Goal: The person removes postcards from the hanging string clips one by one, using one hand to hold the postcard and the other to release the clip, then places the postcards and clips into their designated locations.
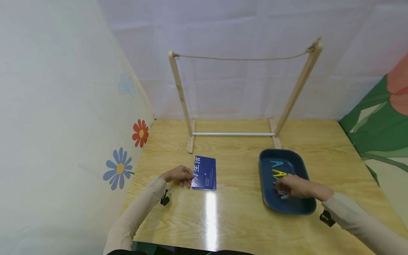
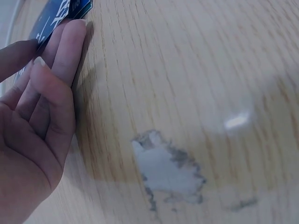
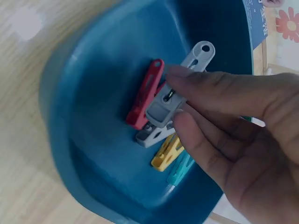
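My left hand (image 1: 178,175) pinches the left edge of a dark blue booklet (image 1: 205,171) with white lettering, which lies at the table's left-centre. In the left wrist view the thumb is on the cover and fingers reach under its edge. Over on the right, my right hand (image 1: 296,186) reaches into a dark blue plastic basin (image 1: 291,157). Between thumb and fingers it holds a grey clothespin (image 3: 159,111). Below that lie a red clothespin (image 3: 145,95), another grey clothespin (image 3: 150,136), a yellow clothespin (image 3: 166,154) and a teal clothespin (image 3: 181,168).
Behind the booklet and basin stands a wooden frame (image 1: 180,88) with a thin rope (image 1: 239,59) strung across its top and a white bar (image 1: 232,134) low down. A flower-printed wall (image 1: 73,106) borders the table on the left. The tabletop (image 1: 239,212) is wood-grained.
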The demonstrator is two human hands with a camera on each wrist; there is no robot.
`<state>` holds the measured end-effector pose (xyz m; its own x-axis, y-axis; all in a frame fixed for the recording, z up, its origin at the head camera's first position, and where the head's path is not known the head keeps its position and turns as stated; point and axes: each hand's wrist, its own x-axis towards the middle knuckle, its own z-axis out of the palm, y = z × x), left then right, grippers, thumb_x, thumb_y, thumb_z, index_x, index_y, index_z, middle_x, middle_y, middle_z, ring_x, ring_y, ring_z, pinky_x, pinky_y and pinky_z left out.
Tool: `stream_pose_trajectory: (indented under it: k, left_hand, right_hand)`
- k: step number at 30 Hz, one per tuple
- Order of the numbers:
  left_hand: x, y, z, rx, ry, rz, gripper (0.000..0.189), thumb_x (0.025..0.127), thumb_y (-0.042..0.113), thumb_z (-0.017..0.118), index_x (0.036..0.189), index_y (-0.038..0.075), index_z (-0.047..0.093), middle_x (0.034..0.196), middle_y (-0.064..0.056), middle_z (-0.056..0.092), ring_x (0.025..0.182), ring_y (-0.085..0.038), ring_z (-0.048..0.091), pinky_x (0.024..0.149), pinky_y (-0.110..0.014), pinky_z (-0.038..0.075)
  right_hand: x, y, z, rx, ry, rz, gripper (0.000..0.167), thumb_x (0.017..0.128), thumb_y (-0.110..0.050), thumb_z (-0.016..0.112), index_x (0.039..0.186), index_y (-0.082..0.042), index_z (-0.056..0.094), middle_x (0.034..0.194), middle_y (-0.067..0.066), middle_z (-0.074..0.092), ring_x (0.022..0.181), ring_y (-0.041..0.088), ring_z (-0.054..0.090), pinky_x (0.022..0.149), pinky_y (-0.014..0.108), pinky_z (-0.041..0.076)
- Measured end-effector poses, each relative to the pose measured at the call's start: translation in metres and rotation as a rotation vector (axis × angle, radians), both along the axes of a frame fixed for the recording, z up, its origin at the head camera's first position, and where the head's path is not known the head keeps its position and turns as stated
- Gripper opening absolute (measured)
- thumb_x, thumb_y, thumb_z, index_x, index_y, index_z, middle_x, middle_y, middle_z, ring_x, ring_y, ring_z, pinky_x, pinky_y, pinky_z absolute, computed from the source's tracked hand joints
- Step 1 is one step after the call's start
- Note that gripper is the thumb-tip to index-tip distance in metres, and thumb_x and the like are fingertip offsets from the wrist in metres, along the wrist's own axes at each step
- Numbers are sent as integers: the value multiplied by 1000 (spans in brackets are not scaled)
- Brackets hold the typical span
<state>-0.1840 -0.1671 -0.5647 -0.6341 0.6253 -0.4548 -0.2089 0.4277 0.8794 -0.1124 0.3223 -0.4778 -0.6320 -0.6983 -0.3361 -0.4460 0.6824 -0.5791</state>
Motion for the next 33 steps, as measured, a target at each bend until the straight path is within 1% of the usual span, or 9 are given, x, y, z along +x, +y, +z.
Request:
stream_pose_trajectory:
  k: [3,7,12,14,19,22,24,29,33]
  left_hand:
    - [1,2,3,9,-8,-2,20,100,14,58,94,-3,68,73,-9,70,59,-13,68,46,-20,49]
    - [4,2,6,14,-9,-5,20,100,13,60,90,-3,68,71,-8,70,58,-12,67,45,-20,49]
    - [5,1,9,-5,5,1,21,99,11,60,91,-5,69,72,-8,70,57,-12,66,46,-19,49]
    - [5,1,8,-21,19,12,20,100,11,59,93,-5,70,73,-8,70,57,-11,66,45,-19,48]
    - [5,0,6,-38,43,41,21,100,11,58,98,-6,71,74,-9,71,56,-11,65,43,-18,45]
    - [5,0,4,-39,53,48,21,99,11,59,98,-6,70,73,-8,71,55,-11,65,42,-17,45]
    - [5,0,3,-40,56,54,20,99,12,60,98,-6,70,73,-7,71,55,-11,65,41,-17,44]
    - [5,-1,2,-40,59,68,20,98,13,62,97,-5,69,74,-8,70,55,-11,66,41,-17,43]
    - [5,-2,0,-32,64,56,17,98,13,62,95,-2,68,74,-8,70,56,-12,66,43,-17,45]
  right_hand:
    - [5,-1,-3,16,8,0,36,69,16,75,95,-7,64,84,-8,57,72,5,53,60,25,51]
    - [8,-4,-12,51,62,28,37,68,15,75,89,-12,62,81,-10,55,69,2,49,58,23,49]
    - [12,-6,-23,72,137,62,38,65,14,75,81,-16,58,76,-12,51,65,1,46,53,22,44]
    - [13,-7,-25,87,146,53,38,65,14,74,79,-16,56,75,-12,49,64,1,45,52,22,43]
    - [14,-10,-24,138,135,2,37,67,15,71,77,-17,55,72,-12,48,61,3,44,51,23,42]
    - [15,-10,-25,152,135,-14,38,68,17,69,76,-18,54,72,-13,47,61,3,44,50,24,41]
    - [17,-10,-25,142,149,-8,38,68,17,68,76,-18,55,72,-13,48,61,3,45,50,24,42]
    - [19,-8,-25,112,182,13,37,69,13,74,78,-17,56,73,-12,49,61,3,44,50,24,41]
    - [20,-8,-26,127,176,-4,36,69,8,79,79,-17,56,72,-12,47,60,4,42,50,25,39]
